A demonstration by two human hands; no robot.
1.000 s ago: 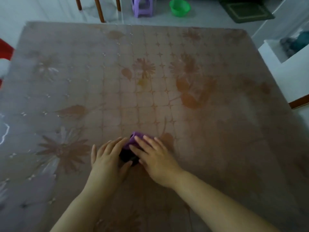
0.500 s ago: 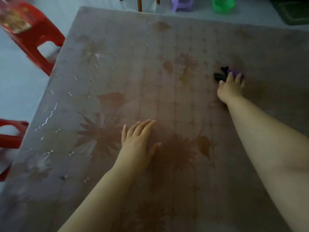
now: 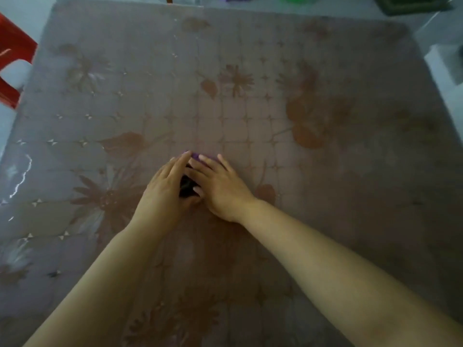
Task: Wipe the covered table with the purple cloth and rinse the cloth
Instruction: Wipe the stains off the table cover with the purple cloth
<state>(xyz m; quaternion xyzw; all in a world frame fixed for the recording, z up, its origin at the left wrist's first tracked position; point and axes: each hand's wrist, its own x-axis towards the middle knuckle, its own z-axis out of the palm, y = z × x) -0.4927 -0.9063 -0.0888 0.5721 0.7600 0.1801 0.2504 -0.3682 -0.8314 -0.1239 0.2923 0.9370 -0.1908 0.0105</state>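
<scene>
Surface [image 3: 325, 171]: wide, under a glossy floral cover [image 3: 120, 78]. Hard pushing could ruck or shift the cover.

Left hand [image 3: 162, 189]: fingers straight, pressing the cloth.

Right hand [image 3: 221, 190]: likewise flat, gripping nothing.

Purple cloth [image 3: 199, 156]: bunched mid-surface beneath both hands. Wadded, it probably wipes narrow strips and could squirt free.

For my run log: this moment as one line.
step: wiping | left hand: flat on purple cloth | right hand: flat on it | covered table: cloth near middle
</scene>
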